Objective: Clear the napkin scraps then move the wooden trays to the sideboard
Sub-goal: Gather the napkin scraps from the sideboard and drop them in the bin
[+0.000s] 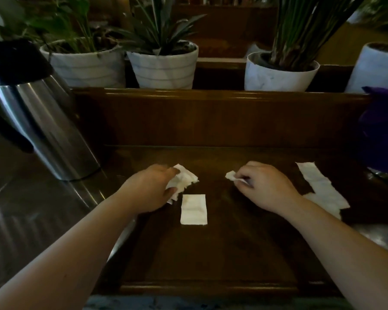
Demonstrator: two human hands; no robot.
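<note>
Right now both hands are busy inside the wooden tray [211, 253]: the left hand [152, 189] has its grip closed on a crumpled napkin scrap [185, 177], the right hand [262, 186] pinches a small bit [230, 175]. A flat folded piece [193, 209] lies just beside the left hand, long axis pointing away, so the left looks nearer.

Two bare hands reach over a dark wooden tray [211, 253] on a counter. The left hand [154, 189] grips a crumpled white napkin scrap [185, 179]; the right hand [261, 186] pinches a small scrap [230, 175]. A flat folded napkin piece [194, 209] lies between them. A long torn strip [320, 186] lies right. A steel thermos jug [38, 121] stands left; potted plants [164, 63] line the back.
</note>
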